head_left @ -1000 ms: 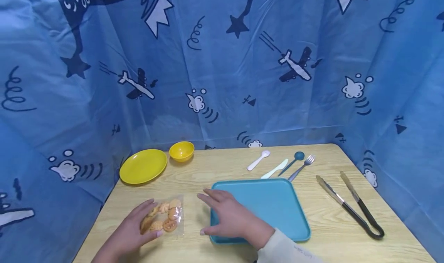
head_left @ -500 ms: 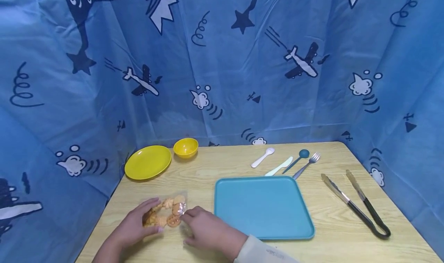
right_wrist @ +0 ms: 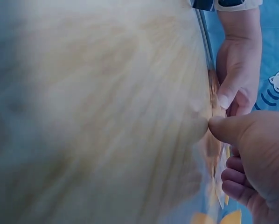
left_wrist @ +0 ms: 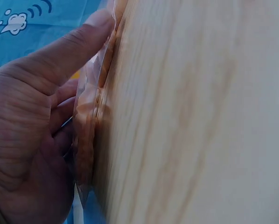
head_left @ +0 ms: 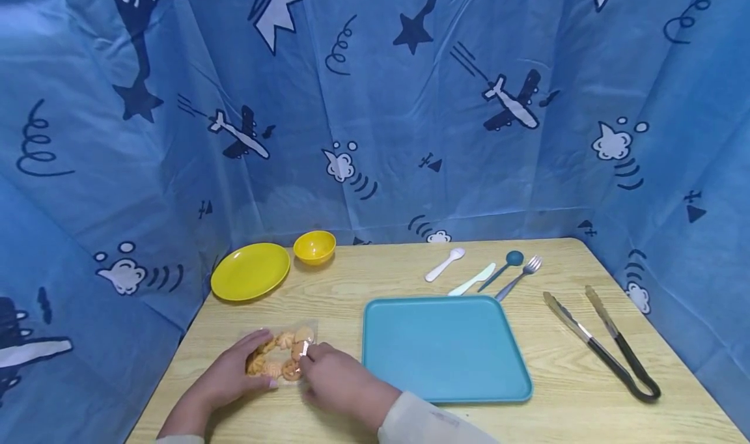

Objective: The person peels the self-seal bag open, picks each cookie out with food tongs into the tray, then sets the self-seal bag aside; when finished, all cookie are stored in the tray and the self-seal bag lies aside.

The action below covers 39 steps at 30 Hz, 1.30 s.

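Observation:
A clear plastic bag of cookies (head_left: 285, 341) lies on the near left of the table. My left hand (head_left: 230, 374) holds its left side, thumb near the front edge and fingers over the far part. In the left wrist view the thumb rests along the bag (left_wrist: 86, 149), with the other fingers partly hidden behind it. At the bag's right edge my right hand (head_left: 340, 377) pinches the plastic, fingers curled. The right wrist view shows both the right hand (right_wrist: 265, 158) and the left hand (right_wrist: 240, 70) at the bag.
A blue tray (head_left: 445, 349) lies right of the hands. Behind it are a white spoon (head_left: 444, 265), pale knife (head_left: 473, 279), dark teal spoon (head_left: 502, 269) and fork (head_left: 520, 278). Tongs (head_left: 615, 346) lie far right; a yellow plate (head_left: 250, 271) and bowl (head_left: 314, 247) stand back left.
My right hand has moved left from over the tray's edge to the bag's right side and taken hold there. My left hand has stayed at the bag's left side.

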{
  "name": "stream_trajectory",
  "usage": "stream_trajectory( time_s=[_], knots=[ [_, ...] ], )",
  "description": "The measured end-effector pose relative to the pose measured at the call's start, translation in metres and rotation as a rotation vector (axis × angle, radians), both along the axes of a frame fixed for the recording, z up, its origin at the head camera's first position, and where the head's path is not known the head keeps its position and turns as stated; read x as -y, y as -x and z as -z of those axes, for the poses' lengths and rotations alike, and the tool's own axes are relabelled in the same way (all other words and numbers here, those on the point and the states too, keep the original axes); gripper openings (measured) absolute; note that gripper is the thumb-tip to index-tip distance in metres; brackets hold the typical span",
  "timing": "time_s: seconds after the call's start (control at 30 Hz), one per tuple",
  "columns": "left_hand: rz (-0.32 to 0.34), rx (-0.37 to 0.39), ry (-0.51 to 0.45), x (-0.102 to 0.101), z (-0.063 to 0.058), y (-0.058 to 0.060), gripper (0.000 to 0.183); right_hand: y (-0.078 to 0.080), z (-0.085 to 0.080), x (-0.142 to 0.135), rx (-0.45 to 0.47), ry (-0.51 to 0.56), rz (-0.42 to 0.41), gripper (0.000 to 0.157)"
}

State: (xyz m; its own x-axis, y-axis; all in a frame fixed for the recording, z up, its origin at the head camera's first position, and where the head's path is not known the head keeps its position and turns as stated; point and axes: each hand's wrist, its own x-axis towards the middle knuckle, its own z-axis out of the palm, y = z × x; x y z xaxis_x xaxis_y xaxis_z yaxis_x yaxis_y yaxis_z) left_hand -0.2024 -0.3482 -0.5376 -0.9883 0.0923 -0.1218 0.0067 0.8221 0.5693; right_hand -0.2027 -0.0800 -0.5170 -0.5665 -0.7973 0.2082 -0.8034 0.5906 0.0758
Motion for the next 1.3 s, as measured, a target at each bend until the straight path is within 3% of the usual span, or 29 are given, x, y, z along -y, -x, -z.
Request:
stream_trajectory(
  time_s=[0.27, 0.6, 0.9, 1.07, 1.3],
  knots=[
    [0.012, 0.001, -0.003, 0.002, 0.002, 0.001, 0.113, 0.001, 0.006, 0.014, -0.071, -0.040, -0.019, 0.023],
    [0.024, 0.019, -0.001, 0.001, 0.000, 0.001, 0.119, 0.003, 0.006, 0.014, 0.177, 0.123, 0.120, 0.014],
    [0.047, 0.038, 0.006, -0.003, -0.008, 0.000, 0.123, 0.003, 0.004, 0.006, 0.539, 0.423, 0.264, 0.042],
    [0.050, 0.069, 0.013, -0.004, -0.011, 0.001, 0.125, 0.003, -0.001, -0.001, 0.603, 0.518, 0.344, 0.036],
    [0.056, 0.092, 0.024, -0.001, -0.008, 0.005, 0.129, -0.001, -0.005, -0.009, 0.600, 0.520, 0.363, 0.038]
  ],
)
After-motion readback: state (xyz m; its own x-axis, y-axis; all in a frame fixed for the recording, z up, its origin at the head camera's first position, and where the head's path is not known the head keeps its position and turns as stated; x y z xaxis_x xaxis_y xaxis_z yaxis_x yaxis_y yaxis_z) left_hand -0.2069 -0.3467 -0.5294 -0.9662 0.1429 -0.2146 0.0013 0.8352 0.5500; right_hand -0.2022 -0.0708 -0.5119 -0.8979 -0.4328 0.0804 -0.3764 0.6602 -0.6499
